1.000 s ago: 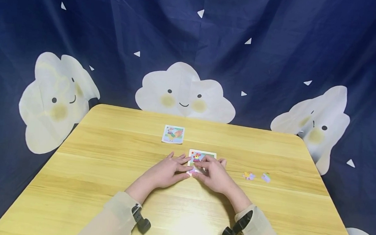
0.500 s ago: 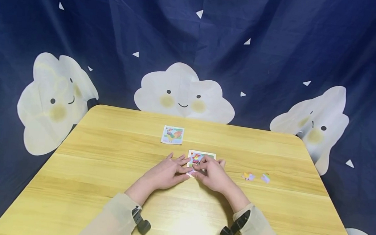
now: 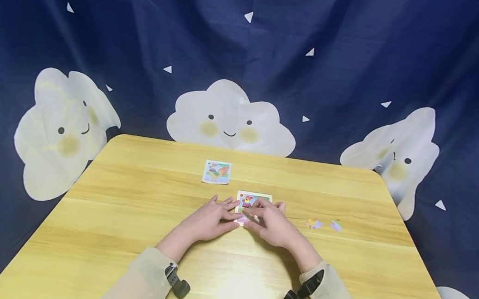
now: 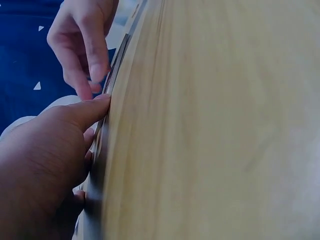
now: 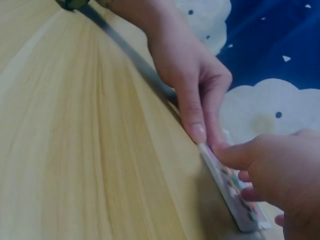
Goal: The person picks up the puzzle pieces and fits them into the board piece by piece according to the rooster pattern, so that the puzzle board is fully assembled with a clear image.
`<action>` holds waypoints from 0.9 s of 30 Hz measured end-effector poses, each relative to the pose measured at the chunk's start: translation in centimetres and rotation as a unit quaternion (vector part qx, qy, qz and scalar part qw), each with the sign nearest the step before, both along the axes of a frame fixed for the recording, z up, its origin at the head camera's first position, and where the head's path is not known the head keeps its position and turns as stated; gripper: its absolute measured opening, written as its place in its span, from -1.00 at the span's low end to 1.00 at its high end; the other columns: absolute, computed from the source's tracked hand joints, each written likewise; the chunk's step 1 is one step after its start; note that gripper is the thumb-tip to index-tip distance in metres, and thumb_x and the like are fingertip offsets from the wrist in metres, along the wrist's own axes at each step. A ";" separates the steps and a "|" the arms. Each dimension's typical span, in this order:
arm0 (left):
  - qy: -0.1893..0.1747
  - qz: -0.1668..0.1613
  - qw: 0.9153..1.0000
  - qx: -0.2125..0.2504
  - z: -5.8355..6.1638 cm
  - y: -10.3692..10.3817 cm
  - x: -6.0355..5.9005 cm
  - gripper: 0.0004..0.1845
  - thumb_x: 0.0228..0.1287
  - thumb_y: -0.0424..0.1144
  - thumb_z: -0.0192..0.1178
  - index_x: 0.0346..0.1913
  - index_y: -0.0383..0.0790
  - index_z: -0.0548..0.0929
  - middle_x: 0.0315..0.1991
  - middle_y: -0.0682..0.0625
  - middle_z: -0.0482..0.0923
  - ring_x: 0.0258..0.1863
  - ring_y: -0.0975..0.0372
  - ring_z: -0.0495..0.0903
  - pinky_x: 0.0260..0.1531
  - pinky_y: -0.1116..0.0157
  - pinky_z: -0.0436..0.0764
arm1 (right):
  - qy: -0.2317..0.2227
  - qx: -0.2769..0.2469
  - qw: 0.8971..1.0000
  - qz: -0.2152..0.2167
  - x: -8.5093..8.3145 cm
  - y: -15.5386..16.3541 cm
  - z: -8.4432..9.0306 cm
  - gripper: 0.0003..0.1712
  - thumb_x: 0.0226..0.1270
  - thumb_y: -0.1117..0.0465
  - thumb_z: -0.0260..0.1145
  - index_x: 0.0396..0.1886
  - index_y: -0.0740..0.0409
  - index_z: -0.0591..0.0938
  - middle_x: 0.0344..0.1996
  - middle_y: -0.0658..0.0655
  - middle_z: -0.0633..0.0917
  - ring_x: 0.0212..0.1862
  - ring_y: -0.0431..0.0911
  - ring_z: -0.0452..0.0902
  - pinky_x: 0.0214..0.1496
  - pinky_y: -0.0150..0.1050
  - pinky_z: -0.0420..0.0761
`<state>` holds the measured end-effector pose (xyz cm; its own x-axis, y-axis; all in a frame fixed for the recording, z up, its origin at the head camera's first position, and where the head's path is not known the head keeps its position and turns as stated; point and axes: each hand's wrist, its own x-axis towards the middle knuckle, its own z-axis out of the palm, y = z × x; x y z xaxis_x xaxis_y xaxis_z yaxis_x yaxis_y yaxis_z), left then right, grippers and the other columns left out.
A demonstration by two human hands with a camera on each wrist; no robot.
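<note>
A small framed puzzle board (image 3: 254, 198) with a colourful picture lies flat on the wooden table (image 3: 134, 216). My left hand (image 3: 213, 218) rests on the table with straight fingers pressing against the board's left edge (image 5: 232, 197). My right hand (image 3: 267, 217) hovers over the board with bent fingers; thumb and fingertips pinch a small puzzle piece down onto the picture, and the piece is mostly hidden. In the left wrist view my left hand (image 4: 45, 165) lies beside the board edge (image 4: 111, 80), with the right hand (image 4: 80, 40) above it. The right wrist view shows the left hand (image 5: 195, 80) and right hand (image 5: 280, 170) meeting at the board.
A printed picture card (image 3: 216, 172) lies further back on the table. Two loose puzzle pieces (image 3: 314, 224) (image 3: 336, 225) lie to the right of my right hand. A dark blue curtain with white clouds (image 3: 230, 116) hangs behind the table.
Both hands stay at the board; the right hand's fingers have shifted only slightly over the picture. The head view has drifted a little to the right.
</note>
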<state>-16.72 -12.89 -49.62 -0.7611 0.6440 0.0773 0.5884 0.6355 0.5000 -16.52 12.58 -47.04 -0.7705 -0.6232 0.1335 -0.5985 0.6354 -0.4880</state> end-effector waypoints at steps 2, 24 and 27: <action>-0.001 0.001 1.000 0.000 -0.1 -0.1 0.0 -0.56 0.58 0.08 0.21 0.37 0.06 0.69 0.53 0.00 0.37 0.57 0.00 0.24 0.55 -0.25 0.00 | -0.007 -0.018 1.000 0.004 0.0 0.6 0.1 -0.54 0.48 0.07 0.47 0.27 0.13 0.75 -0.01 0.00 0.61 -0.27 -0.21 0.48 -0.03 0.00 0.11; -0.022 0.004 1.000 0.006 0.1 -0.1 0.0 -0.57 0.57 0.05 0.24 0.35 0.02 0.70 0.53 -0.01 0.37 0.59 -0.01 0.21 0.56 -0.25 -0.06 | -0.027 -0.067 0.994 -0.084 0.2 11.5 0.2 -0.45 0.36 0.19 0.57 0.27 0.29 0.68 0.11 0.11 0.60 -0.18 -0.04 0.53 -0.23 -0.27 0.58; -0.020 0.001 1.000 0.007 0.2 0.0 0.0 -0.58 0.57 0.03 0.24 0.35 0.01 0.71 0.53 -0.03 0.38 0.59 -0.03 0.21 0.55 -0.27 -0.06 | -0.026 -0.056 0.994 -0.090 0.3 12.8 0.2 -0.44 0.31 0.20 0.60 0.26 0.27 0.69 0.08 0.09 0.61 -0.27 -0.07 0.49 -0.22 -0.24 0.50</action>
